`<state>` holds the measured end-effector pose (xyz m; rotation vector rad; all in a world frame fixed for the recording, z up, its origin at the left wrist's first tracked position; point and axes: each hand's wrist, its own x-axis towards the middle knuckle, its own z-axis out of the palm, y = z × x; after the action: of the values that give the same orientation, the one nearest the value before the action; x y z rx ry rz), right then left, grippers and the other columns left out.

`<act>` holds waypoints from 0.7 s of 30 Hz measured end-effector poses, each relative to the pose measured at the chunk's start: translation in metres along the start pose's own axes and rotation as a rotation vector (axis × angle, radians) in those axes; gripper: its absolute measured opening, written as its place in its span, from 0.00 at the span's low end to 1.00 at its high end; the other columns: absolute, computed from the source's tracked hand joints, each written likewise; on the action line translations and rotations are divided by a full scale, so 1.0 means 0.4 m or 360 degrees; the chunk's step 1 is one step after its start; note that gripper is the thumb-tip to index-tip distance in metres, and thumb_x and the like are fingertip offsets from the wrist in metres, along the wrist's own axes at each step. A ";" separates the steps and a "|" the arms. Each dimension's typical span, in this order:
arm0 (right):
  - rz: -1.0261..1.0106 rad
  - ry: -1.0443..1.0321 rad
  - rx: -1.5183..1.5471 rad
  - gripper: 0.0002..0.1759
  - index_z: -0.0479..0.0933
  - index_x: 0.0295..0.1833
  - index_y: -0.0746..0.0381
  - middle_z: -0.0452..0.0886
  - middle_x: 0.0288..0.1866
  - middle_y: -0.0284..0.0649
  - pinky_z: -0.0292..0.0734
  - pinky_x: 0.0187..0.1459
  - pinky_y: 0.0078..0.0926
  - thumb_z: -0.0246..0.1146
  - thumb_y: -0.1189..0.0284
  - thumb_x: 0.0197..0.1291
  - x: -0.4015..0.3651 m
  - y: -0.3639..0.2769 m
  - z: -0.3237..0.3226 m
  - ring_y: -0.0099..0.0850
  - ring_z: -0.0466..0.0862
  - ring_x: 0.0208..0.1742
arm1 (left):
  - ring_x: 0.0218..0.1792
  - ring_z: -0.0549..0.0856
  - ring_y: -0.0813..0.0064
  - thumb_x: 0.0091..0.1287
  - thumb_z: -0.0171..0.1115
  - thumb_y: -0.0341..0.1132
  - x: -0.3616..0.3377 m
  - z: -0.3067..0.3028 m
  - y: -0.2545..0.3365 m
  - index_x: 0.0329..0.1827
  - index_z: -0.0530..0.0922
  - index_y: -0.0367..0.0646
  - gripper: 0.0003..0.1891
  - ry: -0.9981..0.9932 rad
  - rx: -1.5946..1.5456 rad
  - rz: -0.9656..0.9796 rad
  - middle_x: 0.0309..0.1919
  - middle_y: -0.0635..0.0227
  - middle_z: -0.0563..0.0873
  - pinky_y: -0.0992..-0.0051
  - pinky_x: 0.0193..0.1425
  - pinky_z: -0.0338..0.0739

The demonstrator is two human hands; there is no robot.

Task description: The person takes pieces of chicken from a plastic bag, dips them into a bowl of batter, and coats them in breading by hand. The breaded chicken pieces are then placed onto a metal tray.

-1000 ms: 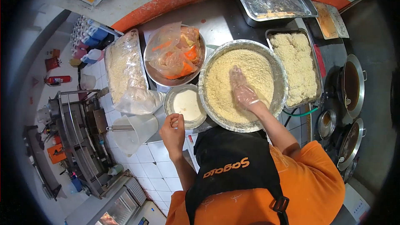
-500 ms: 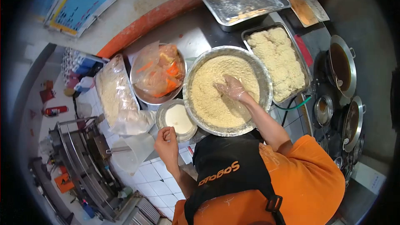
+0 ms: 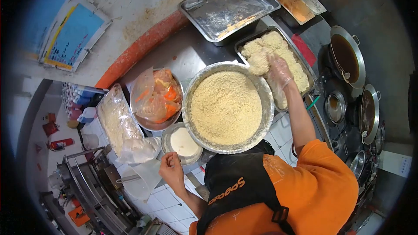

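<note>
My right hand (image 3: pixel 281 70), in a clear plastic glove, is closed around a pale, crumb-coated lump (image 3: pixel 259 64) over the bowl-side edge of a rectangular metal tray (image 3: pixel 311 81) filled with similar coated pieces. Just beside it on the steel tabletop (image 3: pixel 191 48) stands a wide, round metal bowl (image 3: pixel 267 104) of pale yellow crumbs (image 3: pixel 226 106). My bare left hand (image 3: pixel 173 171) has its fingers curled in, near a small round tub (image 3: pixel 165 141) of creamy white liquid (image 3: pixel 184 142).
</note>
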<state>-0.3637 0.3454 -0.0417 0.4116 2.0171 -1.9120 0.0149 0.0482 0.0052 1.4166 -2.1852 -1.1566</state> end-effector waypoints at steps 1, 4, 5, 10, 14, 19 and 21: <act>-0.0052 0.0074 -0.0058 0.49 0.62 0.77 0.65 0.75 0.68 0.47 0.74 0.63 0.37 0.71 0.47 0.60 0.076 0.028 -0.054 0.38 0.76 0.64 | 0.27 0.81 0.81 0.68 0.68 0.33 -0.001 -0.003 0.002 0.41 0.83 0.34 0.09 0.0001 -0.0008 0.0023 0.27 0.65 0.87 0.78 0.31 0.76; -0.0171 0.0058 0.0009 0.41 0.67 0.74 0.66 0.78 0.65 0.46 0.76 0.58 0.32 0.70 0.53 0.63 0.216 0.071 -0.167 0.35 0.78 0.60 | 0.24 0.82 0.82 0.69 0.69 0.34 0.008 -0.010 -0.006 0.42 0.83 0.34 0.10 0.0021 0.0029 0.0056 0.24 0.69 0.84 0.80 0.26 0.74; -0.0227 -0.0035 0.0128 0.37 0.69 0.72 0.66 0.77 0.66 0.47 0.74 0.60 0.33 0.70 0.56 0.64 0.241 0.076 -0.185 0.37 0.77 0.64 | 0.24 0.81 0.83 0.69 0.69 0.34 0.010 -0.010 -0.010 0.41 0.83 0.33 0.10 0.0028 -0.0029 0.0080 0.24 0.69 0.84 0.80 0.26 0.74; -0.0156 0.0327 -0.0217 0.25 0.78 0.62 0.67 0.85 0.53 0.43 0.76 0.54 0.34 0.66 0.61 0.66 0.301 0.072 -0.228 0.34 0.83 0.52 | 0.25 0.81 0.82 0.69 0.68 0.33 0.021 -0.018 0.014 0.42 0.83 0.33 0.10 0.0030 -0.0015 0.0092 0.26 0.66 0.86 0.79 0.28 0.75; -0.0343 0.0596 -0.1066 0.16 0.83 0.48 0.64 0.87 0.42 0.51 0.79 0.47 0.38 0.67 0.64 0.61 0.325 0.048 -0.274 0.42 0.86 0.44 | 0.27 0.82 0.79 0.68 0.68 0.33 0.035 -0.051 0.026 0.42 0.84 0.32 0.10 0.0042 0.0130 0.0096 0.29 0.62 0.88 0.76 0.32 0.77; -0.0798 0.0704 -0.1520 0.15 0.83 0.50 0.61 0.86 0.46 0.55 0.79 0.48 0.45 0.62 0.65 0.61 0.322 0.074 -0.288 0.51 0.86 0.46 | 0.34 0.86 0.73 0.67 0.68 0.35 0.092 -0.097 0.070 0.44 0.84 0.32 0.12 0.0172 0.0326 0.0310 0.32 0.59 0.89 0.72 0.42 0.80; -0.0889 0.0340 -0.1506 0.18 0.82 0.55 0.60 0.86 0.48 0.54 0.79 0.49 0.43 0.62 0.65 0.62 0.392 0.155 -0.331 0.50 0.87 0.47 | 0.38 0.88 0.71 0.68 0.67 0.35 0.149 -0.116 0.098 0.45 0.84 0.32 0.13 0.0146 0.0268 0.0370 0.34 0.57 0.90 0.71 0.47 0.81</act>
<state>-0.4844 0.4783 -0.1590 -0.2304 3.0931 -0.9056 -0.0093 -0.0171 0.0536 1.2094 -2.3521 -0.8288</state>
